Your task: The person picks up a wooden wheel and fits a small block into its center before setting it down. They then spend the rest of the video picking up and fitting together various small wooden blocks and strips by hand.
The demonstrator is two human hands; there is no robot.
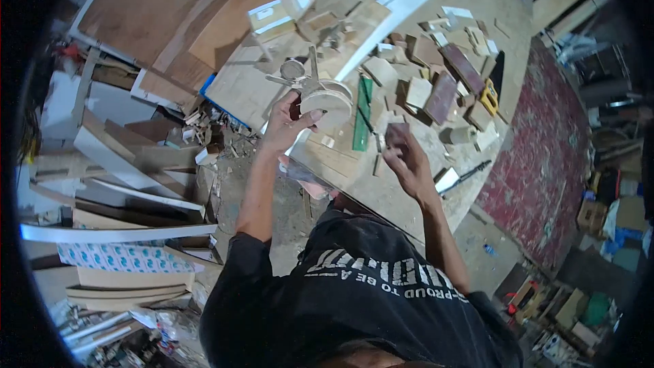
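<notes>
Above the near left part of the worktable (pixel 402 204), my left hand (pixel 289 123) holds a wooden piece (pixel 325 105) made of round discs with thin arms sticking out. Its thumb presses on the pale round disc. My right hand (pixel 409 163) has its fingers closed on a small dark brown block (pixel 397 134), apart from the wooden piece. Between the two hands a green strip (pixel 363 114) lies on the table, with a thin dark tool across it.
Wooden offcuts (pixel 426 51) and reddish-brown blocks (pixel 441 97) are heaped beyond my right hand, beside a yellow-handled saw (pixel 489 97). Long white strips (pixel 398 10) lie at the back. A black pen-like tool (pixel 466 176) rests near the right edge. Curved boards (pixel 129 232) are stacked at left.
</notes>
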